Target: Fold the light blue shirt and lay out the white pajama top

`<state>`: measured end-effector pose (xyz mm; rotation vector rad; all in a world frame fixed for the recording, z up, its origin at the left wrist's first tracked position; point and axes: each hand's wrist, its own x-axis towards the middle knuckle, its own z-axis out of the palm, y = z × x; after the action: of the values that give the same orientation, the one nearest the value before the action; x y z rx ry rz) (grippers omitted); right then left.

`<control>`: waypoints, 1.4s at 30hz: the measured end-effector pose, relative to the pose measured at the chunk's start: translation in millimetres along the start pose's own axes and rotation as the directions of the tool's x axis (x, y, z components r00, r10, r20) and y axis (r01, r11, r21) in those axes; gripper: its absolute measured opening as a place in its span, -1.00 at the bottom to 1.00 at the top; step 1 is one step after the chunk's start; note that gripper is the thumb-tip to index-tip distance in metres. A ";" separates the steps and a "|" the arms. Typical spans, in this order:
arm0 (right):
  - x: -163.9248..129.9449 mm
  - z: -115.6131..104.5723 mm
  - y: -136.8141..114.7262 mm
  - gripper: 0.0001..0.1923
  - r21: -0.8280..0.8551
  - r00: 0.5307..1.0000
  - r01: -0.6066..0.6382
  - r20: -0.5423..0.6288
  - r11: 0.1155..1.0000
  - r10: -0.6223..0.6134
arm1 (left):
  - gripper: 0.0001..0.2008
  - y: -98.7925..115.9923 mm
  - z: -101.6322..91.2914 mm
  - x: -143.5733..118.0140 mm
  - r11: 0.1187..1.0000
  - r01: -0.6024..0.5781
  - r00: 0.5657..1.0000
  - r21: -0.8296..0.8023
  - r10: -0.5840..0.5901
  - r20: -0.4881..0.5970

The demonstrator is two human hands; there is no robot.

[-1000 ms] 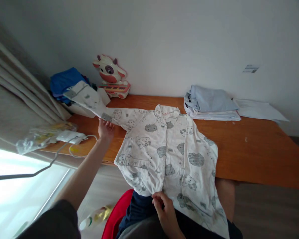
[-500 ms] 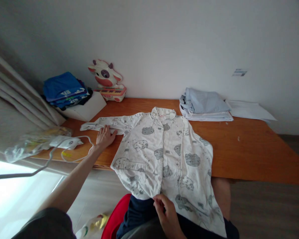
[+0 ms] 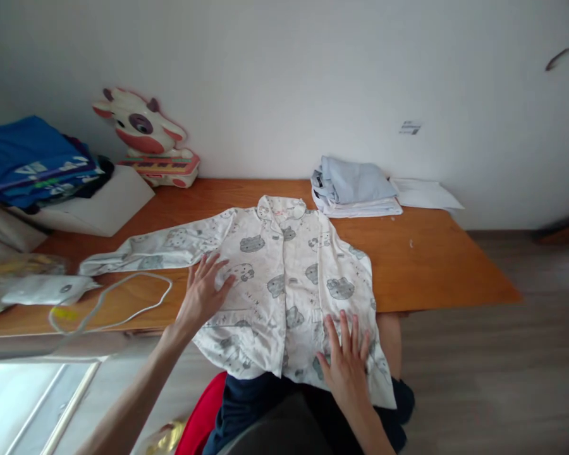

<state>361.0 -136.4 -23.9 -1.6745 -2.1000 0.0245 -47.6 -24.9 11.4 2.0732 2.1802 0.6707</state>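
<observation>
A white pajama shirt (image 3: 260,278) with grey cat-face prints lies front up, its collar toward the wall and its lower hem hanging over the table's near edge onto my lap. Its left-hand sleeve stretches out flat across the wood; the other sleeve is not plainly visible. Over the shirt's left side, just below that sleeve, my left hand (image 3: 207,287) is spread open. My right hand (image 3: 345,357) lies with fingers apart on the lower right front of the shirt. Neither hand grips the cloth.
The wooden table (image 3: 431,265) bears a cow toy keyboard (image 3: 159,165), a white box (image 3: 118,202) topped with blue clothes (image 3: 33,158), folded grey-white clothes (image 3: 358,186) and white paper (image 3: 427,194). A white power strip (image 3: 47,289) with a looping cable lies at the left.
My left hand has moved from the sleeve to the shirt's left side. My right hand has let go of the front hem and opened over the lower right. The view has shifted right.
</observation>
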 end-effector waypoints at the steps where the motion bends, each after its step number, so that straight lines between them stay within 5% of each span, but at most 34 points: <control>1: 1.1 -1.5 3.9 -0.17 -0.017 1.000 -0.002 0.004 1.000 0.002 | -0.51 11.3 4.6 0.3 1.000 -0.022 1.000 -0.017 0.022 0.004; 4: 7.6 -8.1 19.6 -0.24 -0.007 0.999 -0.044 -0.026 0.999 0.043 | -0.50 28.8 19.4 7.2 1.000 -0.006 1.000 -0.020 0.006 -0.009; 9: 13.2 -12.4 23.4 -0.45 0.130 0.993 -0.028 -0.111 0.991 0.043 | -0.40 28.6 40.3 13.2 0.998 0.028 1.000 0.051 -0.028 0.009; 15: 9.5 9.2 -11.7 -0.61 0.090 0.992 -0.094 -0.079 0.991 0.101 | -0.35 31.9 42.0 9.9 0.998 0.001 1.000 0.069 -0.002 0.014; 21: 24.6 21.3 -5.4 -0.90 0.073 0.977 -0.171 -0.119 0.983 0.179 | -0.35 32.1 41.2 10.2 0.995 0.000 1.000 0.101 -0.001 0.012; 27: 24.7 -10.8 6.5 -0.88 0.422 0.958 -0.159 -0.152 0.892 0.243 | -0.35 32.0 41.8 11.0 0.996 0.000 1.000 0.091 -0.001 0.008; 31: 34.9 -66.2 66.0 -0.83 0.771 0.883 -0.281 -0.026 0.572 0.469 | -0.34 31.4 43.0 11.5 0.998 0.000 1.000 0.059 -0.001 0.015; 34: 61.1 -107.5 149.2 -0.78 0.896 0.752 -0.310 0.026 0.319 0.659 | -0.35 30.9 44.4 11.3 0.999 0.005 1.000 0.054 -0.006 0.011; 36: 81.1 -126.0 207.3 -0.70 0.919 0.654 -0.302 0.007 0.252 0.756 | -0.35 30.5 45.0 11.1 0.998 0.007 1.000 0.059 -0.008 0.009; 39: 98.0 -134.4 270.2 -0.56 0.840 0.588 -0.413 -0.050 0.353 0.807 | -0.34 29.9 45.4 11.1 0.998 -0.004 1.000 0.065 0.003 0.006; 42: 89.6 -122.1 291.5 -0.36 0.718 0.686 -0.428 -0.137 0.549 0.714 | -0.33 29.7 45.5 11.1 0.997 -0.007 1.000 0.072 0.007 0.005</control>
<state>658.5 -8.6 31.7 -1.6503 -0.9358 0.4978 -5.5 -2.0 -16.5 2.1149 2.2277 0.5951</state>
